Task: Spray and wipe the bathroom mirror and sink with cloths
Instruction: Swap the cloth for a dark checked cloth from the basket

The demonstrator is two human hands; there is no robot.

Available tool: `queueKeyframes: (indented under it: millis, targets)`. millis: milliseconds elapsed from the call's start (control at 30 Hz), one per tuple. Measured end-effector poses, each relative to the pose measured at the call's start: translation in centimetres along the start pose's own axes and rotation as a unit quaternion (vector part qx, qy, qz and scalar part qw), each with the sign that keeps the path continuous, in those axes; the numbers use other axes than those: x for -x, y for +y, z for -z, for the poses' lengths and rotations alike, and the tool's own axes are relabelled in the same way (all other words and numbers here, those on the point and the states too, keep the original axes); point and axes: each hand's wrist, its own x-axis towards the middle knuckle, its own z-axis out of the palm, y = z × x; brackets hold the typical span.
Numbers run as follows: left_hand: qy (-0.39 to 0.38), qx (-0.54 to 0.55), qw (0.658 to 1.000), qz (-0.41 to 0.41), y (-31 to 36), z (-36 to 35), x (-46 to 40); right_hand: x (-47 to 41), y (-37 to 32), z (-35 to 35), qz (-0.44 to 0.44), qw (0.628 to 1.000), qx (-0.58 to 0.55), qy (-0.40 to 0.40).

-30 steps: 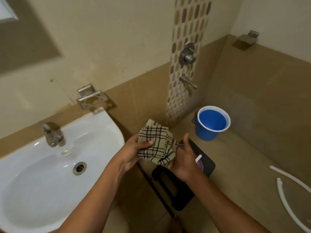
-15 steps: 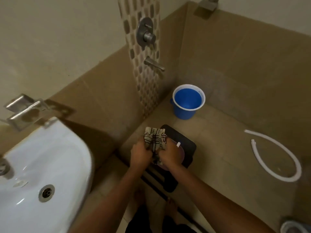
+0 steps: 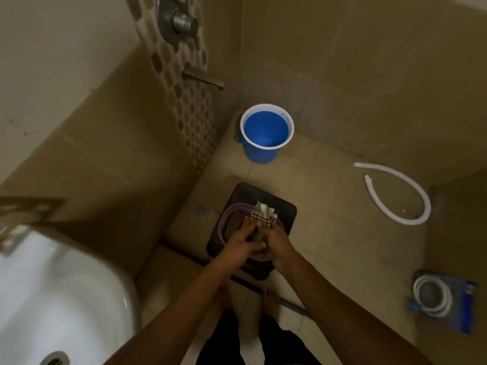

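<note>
A beige checked cloth (image 3: 264,216) is bunched between both my hands, low over the floor. My left hand (image 3: 242,241) grips its lower part and my right hand (image 3: 278,242) grips it from the other side. Right under the hands stands a purple tub (image 3: 228,216) on a black stool (image 3: 286,209). The white sink (image 3: 68,291) fills the lower left corner, with its drain (image 3: 54,359) at the bottom edge. The mirror is out of view.
A blue bucket (image 3: 266,133) stands in the far floor corner under a wall spout (image 3: 203,78) and valve (image 3: 181,22). A white hose (image 3: 403,193) curls on the floor at right. A blue packet with a coiled hose (image 3: 442,301) lies further right. My bare feet (image 3: 270,299) stand below.
My view has swung down and right, away from the sink. Both hands have lowered the cloth from chest height to just over the purple tub and squeezed it into a tighter bunch.
</note>
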Motion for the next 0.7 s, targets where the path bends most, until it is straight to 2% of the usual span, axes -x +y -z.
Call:
queueKeyframes:
  millis: [33, 100, 167, 233, 367, 500, 633, 700]
  targets:
    - [0.009, 0.055, 0.998, 0.012, -0.1, 0.7, -0.2, -0.3, 0.5, 0.3, -0.010, 1.000, 0.013, 0.020]
    - [0.089, 0.117, 0.988, 0.045, -0.8, 1.8, -1.6, -1.0, 1.2, 1.1, -0.024, 0.998, 0.022, 0.056]
    - [0.180, 0.110, 0.975, 0.074, -2.7, 3.1, -3.8, -1.7, 1.7, 1.9, -0.025, 0.996, 0.014, 0.081]
    - [0.213, 0.043, 0.971, 0.099, -4.4, 4.0, -5.9, -2.6, 2.4, 2.7, -0.018, 0.995, 0.014, 0.097]
    - [0.202, -0.103, 0.968, 0.106, -7.4, 5.0, -9.7, -3.4, 3.2, 3.6, -0.014, 0.994, -0.007, 0.110]
    - [0.194, -0.222, 0.950, 0.098, -9.8, 4.9, -13.8, -4.5, 4.7, 3.8, -0.011, 0.993, -0.027, 0.118]
    - [0.189, -0.284, 0.937, 0.080, -11.0, 4.7, -16.5, -6.0, 6.7, 3.9, 0.006, 0.993, -0.021, 0.114]
    - [0.184, -0.337, 0.918, 0.097, -11.7, 4.7, -17.6, -6.7, 7.4, 3.8, 0.011, 0.994, -0.016, 0.109]
